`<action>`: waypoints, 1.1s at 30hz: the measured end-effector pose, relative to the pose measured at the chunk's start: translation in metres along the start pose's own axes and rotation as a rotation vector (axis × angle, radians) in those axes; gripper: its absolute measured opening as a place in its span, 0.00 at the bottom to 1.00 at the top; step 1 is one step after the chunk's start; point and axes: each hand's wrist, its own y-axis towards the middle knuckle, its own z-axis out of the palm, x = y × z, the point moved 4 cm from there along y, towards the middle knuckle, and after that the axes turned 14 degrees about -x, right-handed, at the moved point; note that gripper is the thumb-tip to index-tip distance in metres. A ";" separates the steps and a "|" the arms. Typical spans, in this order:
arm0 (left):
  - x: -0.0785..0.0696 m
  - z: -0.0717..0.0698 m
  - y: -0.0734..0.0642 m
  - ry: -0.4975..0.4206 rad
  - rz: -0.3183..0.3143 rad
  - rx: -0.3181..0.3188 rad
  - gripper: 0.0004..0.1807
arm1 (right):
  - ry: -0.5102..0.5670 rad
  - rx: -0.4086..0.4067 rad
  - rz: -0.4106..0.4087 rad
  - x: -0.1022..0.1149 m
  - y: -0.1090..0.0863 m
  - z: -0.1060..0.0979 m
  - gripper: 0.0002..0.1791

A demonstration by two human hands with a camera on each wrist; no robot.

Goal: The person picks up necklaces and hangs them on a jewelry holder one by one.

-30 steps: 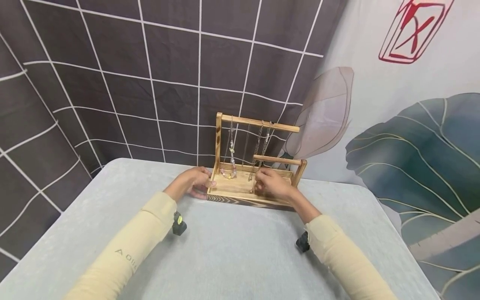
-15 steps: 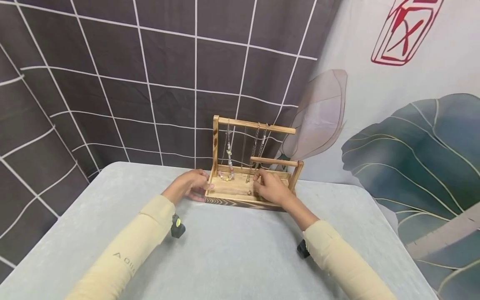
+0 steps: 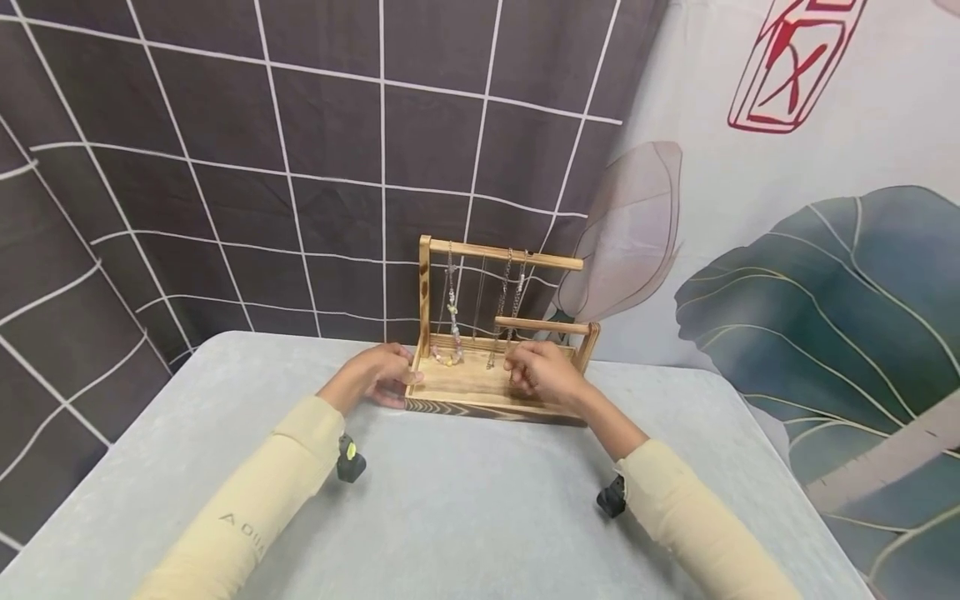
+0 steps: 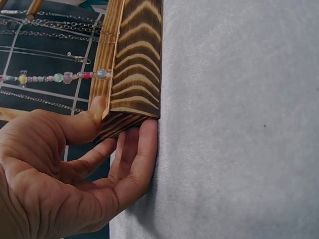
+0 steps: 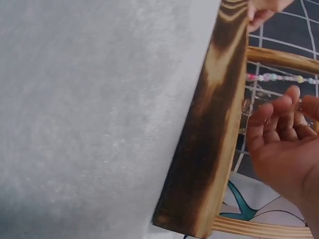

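A wooden jewelry stand (image 3: 480, 410) with a tray base, a tall rail and a shorter rail stands near the table's back edge. My left hand (image 3: 386, 373) grips its left end, thumb over the rim and fingers against the outer side, as the left wrist view shows. A beaded necklace (image 3: 453, 312) hangs at the left of the tall rail. Further right hang a thin chain (image 3: 478, 300) and two heavier chain necklaces. Over the tray's right half, my right hand (image 3: 547, 373) has curled fingers; a fine chain (image 5: 269, 120) glints at them, mostly hidden.
A pale blue cloth covers the table (image 3: 450, 500). Behind the stand hangs a dark gridded curtain (image 3: 330, 208), close to its back. To the right is a white leaf-printed curtain (image 3: 810, 300). The short rail (image 3: 543, 325) runs just above my right hand.
The head view has shifted slightly, so the stand appears further left. My right hand's fingers lifted along the chain, then came lower and slightly right. My left hand keeps its grip.
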 end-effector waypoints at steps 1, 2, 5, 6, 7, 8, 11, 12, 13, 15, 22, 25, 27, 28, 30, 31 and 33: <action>0.000 0.000 0.000 -0.002 -0.001 0.000 0.31 | 0.036 0.010 0.017 0.002 0.000 0.000 0.18; 0.000 0.000 -0.001 -0.003 0.001 0.000 0.31 | 0.065 0.022 0.029 0.004 -0.001 -0.001 0.18; 0.000 0.000 -0.002 -0.001 0.002 -0.001 0.31 | 0.143 0.050 0.047 0.011 -0.003 -0.004 0.20; 0.000 0.001 -0.002 0.000 0.002 -0.002 0.30 | 0.167 0.056 0.049 0.014 -0.003 -0.005 0.20; 0.000 0.001 -0.002 0.000 0.002 -0.001 0.30 | 0.188 0.061 0.048 0.017 -0.004 -0.007 0.20; 0.000 0.001 -0.003 0.002 0.003 -0.002 0.30 | 0.208 0.064 0.051 0.020 -0.005 -0.008 0.21; -0.001 0.001 -0.003 0.007 0.004 -0.001 0.30 | 0.251 0.068 0.052 0.028 -0.006 -0.012 0.20; -0.001 0.001 -0.003 0.007 0.004 -0.002 0.30 | 0.259 0.072 0.049 0.030 -0.007 -0.014 0.20; -0.001 0.001 -0.003 0.005 0.003 -0.003 0.30 | 0.265 0.072 0.049 0.033 -0.007 -0.015 0.20; -0.001 0.001 -0.002 0.004 0.000 -0.006 0.30 | 0.271 0.074 0.046 0.037 -0.007 -0.018 0.19; -0.001 0.001 -0.002 0.002 -0.001 -0.005 0.29 | 0.273 0.049 0.015 0.054 -0.006 -0.032 0.19; -0.001 0.001 -0.001 0.001 -0.002 -0.004 0.30 | 0.285 0.039 0.006 0.061 -0.006 -0.039 0.21; 0.000 0.001 -0.001 0.000 -0.002 -0.005 0.31 | 0.307 0.035 0.003 0.065 -0.005 -0.043 0.22; 0.000 0.001 -0.001 0.000 -0.002 -0.006 0.31 | 0.313 0.032 -0.001 0.067 -0.005 -0.046 0.23; 0.000 0.001 0.000 0.002 -0.002 -0.006 0.31 | 0.318 0.024 -0.008 0.071 -0.004 -0.050 0.25; 0.001 0.001 0.000 0.003 -0.002 -0.007 0.31 | 0.315 0.019 -0.012 0.073 -0.004 -0.052 0.25; 0.001 0.001 0.000 0.005 -0.002 -0.005 0.31 | 0.307 0.011 -0.021 0.076 -0.004 -0.056 0.26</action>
